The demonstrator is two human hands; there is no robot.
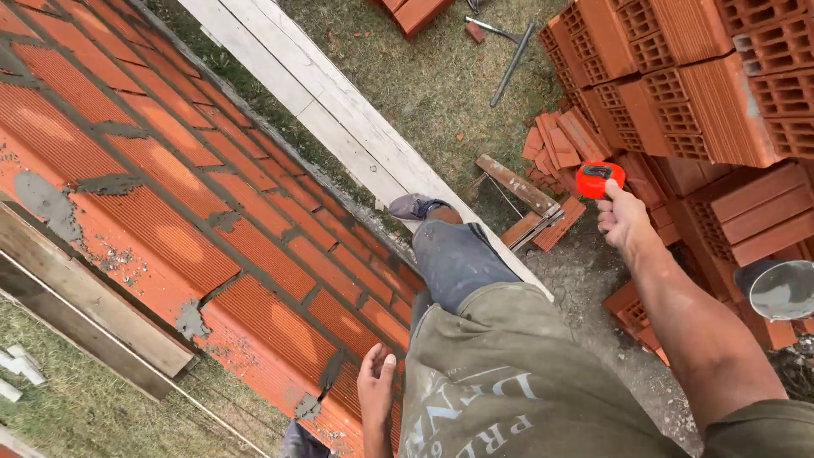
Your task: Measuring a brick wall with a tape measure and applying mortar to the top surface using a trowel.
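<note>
My right hand point(623, 216) is stretched out to the right and grips an orange tape measure case point(599, 179) above a heap of broken bricks. My left hand point(376, 382) hangs low beside my body, fingers apart, close to the face of the red brick wall point(170, 195), holding nothing. I stand on a pale wooden plank point(339, 110) that runs along the wall; my shoe point(413, 206) and grey trouser leg rest on it.
Stacks of hollow red blocks point(695, 85) fill the upper right. Broken bricks point(560, 144) and a wooden tool point(519, 185) lie on the ground below. A metal rod point(512, 64) lies on the grass. A grey bucket point(780, 290) sits at the right edge. Boards point(85, 314) lean at the lower left.
</note>
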